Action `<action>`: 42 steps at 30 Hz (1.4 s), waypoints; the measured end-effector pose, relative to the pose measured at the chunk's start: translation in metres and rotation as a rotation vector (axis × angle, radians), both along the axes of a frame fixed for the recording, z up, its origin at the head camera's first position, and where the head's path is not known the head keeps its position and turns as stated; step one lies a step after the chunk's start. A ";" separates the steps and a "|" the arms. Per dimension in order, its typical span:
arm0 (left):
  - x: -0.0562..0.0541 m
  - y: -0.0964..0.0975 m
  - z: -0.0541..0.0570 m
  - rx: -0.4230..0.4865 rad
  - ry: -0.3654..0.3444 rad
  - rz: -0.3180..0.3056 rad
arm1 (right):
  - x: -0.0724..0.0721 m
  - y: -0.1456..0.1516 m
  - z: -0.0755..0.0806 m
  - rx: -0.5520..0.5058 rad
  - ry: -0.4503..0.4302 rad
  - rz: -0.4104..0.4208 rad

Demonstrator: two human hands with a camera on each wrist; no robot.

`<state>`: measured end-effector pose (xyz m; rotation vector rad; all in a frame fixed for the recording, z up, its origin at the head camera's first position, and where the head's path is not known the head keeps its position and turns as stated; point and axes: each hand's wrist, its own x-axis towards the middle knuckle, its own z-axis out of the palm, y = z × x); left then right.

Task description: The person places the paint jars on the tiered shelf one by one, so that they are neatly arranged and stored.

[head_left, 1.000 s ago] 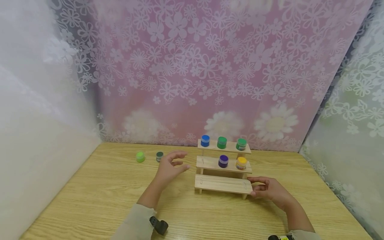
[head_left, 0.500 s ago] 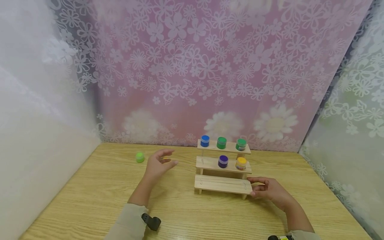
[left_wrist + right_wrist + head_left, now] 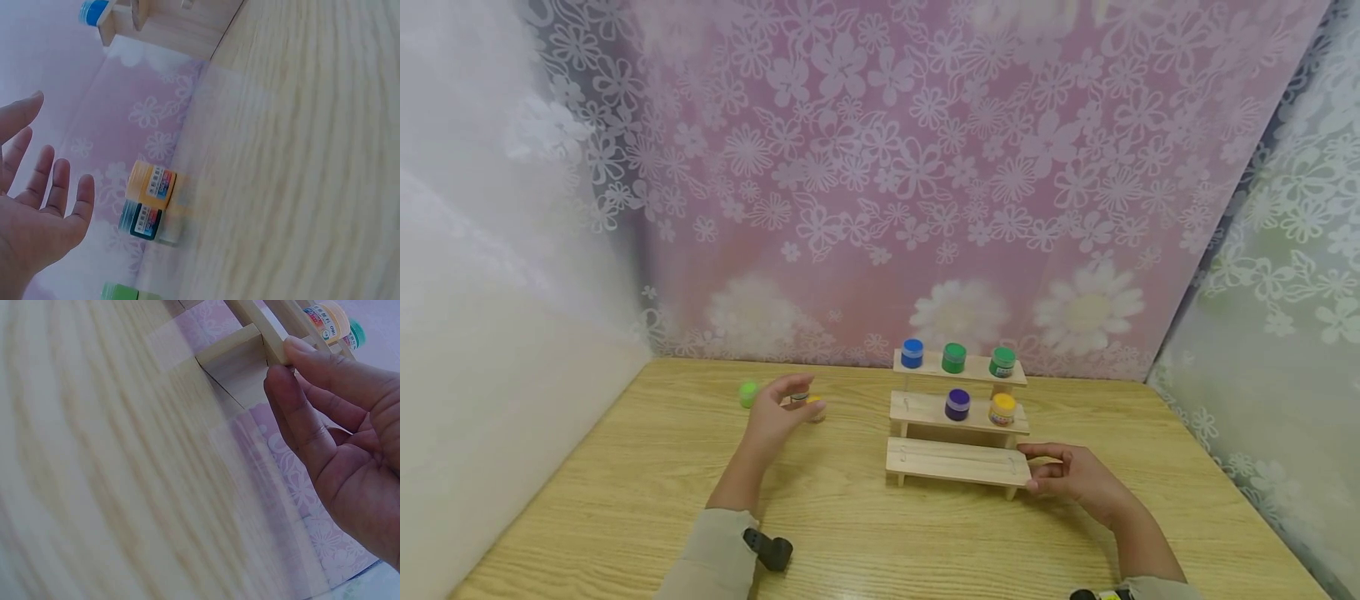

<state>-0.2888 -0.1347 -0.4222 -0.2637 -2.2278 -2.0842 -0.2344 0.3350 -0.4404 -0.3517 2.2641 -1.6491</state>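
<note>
My left hand (image 3: 771, 421) hovers over the table's left half, fingers spread and holding nothing. Beyond its fingertips are a yellow-orange paint jar (image 3: 151, 185) and a dark green paint jar (image 3: 141, 220), side by side; the hand partly covers both in the head view. A light green paint jar (image 3: 748, 394) stands just left of this hand. With thumb and fingers, my right hand (image 3: 1078, 479) pinches the right end of the lowest step of a three-step wooden rack (image 3: 955, 460); the right wrist view shows the thumb (image 3: 303, 347) on the board's end.
On the rack's top step stand a blue jar (image 3: 912, 353) and two green jars (image 3: 953, 357). Its middle step carries a purple jar (image 3: 957, 404) and a yellow jar (image 3: 1002, 409). A floral curtain (image 3: 880, 183) hangs behind the table.
My left hand has moved left, away from the rack. The yellow-orange jar, hidden behind it before, now shows beside the fingers. My right hand stays at the rack's end.
</note>
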 end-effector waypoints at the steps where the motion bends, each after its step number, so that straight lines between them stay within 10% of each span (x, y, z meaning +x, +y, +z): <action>1: 0.000 -0.001 0.001 -0.003 -0.002 -0.003 | 0.000 0.000 0.000 -0.001 -0.001 0.000; 11: 0.015 -0.002 0.017 -0.077 -0.076 -0.015 | 0.000 0.001 0.000 -0.003 0.002 0.004; 19: -0.014 -0.009 -0.020 -0.087 -0.133 -0.019 | 0.001 0.000 0.000 0.006 0.002 0.001; 42: -0.035 -0.009 -0.037 -0.251 -0.138 -0.086 | 0.000 0.000 0.000 -0.008 -0.015 -0.003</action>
